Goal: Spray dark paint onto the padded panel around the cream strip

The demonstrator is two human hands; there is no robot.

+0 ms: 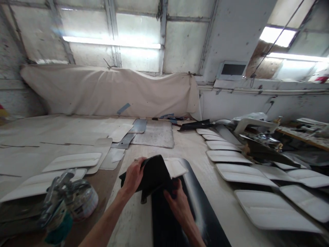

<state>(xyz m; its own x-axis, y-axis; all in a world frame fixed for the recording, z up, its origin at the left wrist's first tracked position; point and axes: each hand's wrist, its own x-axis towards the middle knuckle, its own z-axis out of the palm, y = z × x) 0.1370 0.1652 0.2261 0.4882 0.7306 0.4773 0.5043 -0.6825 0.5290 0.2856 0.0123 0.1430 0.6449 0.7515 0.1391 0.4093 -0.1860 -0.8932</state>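
My left hand (134,175) grips the upper edge of a black flexible sheet (154,173), lifting it off the bench. My right hand (178,202) holds the same sheet at its lower edge, fingers curled under it. Beneath them lies a long glossy black panel (203,212) running toward me, with a white painted piece (176,167) resting at its far end, partly covered by the sheet.
A spray gun with a metal cup (68,199) stands at the lower left. Rows of white painted panels (244,173) lie to the right, more white panels (74,160) to the left. Grey sheets (154,134) lie further back. A cloth-draped wall (110,91) closes the bench; clutter (267,140) sits far right.
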